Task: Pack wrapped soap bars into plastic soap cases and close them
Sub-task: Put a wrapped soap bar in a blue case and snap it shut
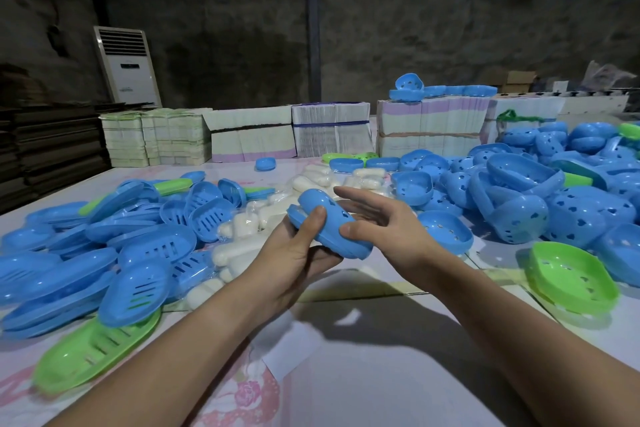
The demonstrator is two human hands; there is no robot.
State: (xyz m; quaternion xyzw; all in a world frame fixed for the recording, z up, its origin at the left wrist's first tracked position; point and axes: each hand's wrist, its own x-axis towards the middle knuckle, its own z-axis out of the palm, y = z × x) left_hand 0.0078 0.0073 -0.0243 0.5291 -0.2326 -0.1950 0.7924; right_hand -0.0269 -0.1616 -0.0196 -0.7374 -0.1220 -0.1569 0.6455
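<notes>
Head view, the only one: a blue soap case [329, 227] is held above the table [381, 357], between both hands. It looks assembled, perforated shell uppermost and a flatter half beneath, though whether it is snapped fully shut, or has a bar inside, cannot be told. The left hand [294, 260] cradles it from below with the thumb curled over the top. The right hand [377, 225] pinches its near edge with the thumb on top, the other fingers stretched out behind it.

To the left lies a heap of slotted blue lids [114, 253] with a green lid [93, 350] at its near edge. To the right is a pile of perforated blue shells [554, 191], and a green shell [571, 277] sits apart, nearer the person. Between the two, just beyond the hands, lie the wrapped soap bars [242, 229] — white, in clear film, many of them.

By my judgement the job is early or mid-way: one case is about done, and a great deal of loose halves and unpacked soap remains. One small closed blue case [266, 163] stands alone further back, before the bundled paper stacks [329, 135].
</notes>
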